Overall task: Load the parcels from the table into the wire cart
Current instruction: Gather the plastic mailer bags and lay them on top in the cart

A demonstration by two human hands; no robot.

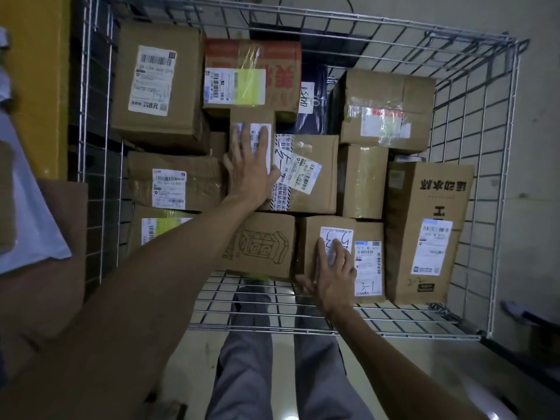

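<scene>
1. Both hands are reaching into the cart (394,334), among packed parcels (157,86).
2. Left hand (250,168) is pressing flat, fingers straight, on a small box (252,116).
3. Right hand (335,269) is resting, fingers spread, on a labelled box (309,234).

— What is the wire cart (424,335) made of?
— Thin metal rod, silvery and smooth, with a dull shine.
— And the parcels (185,86)?
— Brown cardboard, matt. The one at upper right wears glossy clear tape (385,121). The labels (153,81) are white paper, some creased.
— Lower middle of the frame?
— Grey cloth trousers (242,380) over a glossy tiled floor (194,359). At the left edge lies a smooth, pale plastic mailer (33,225).
</scene>
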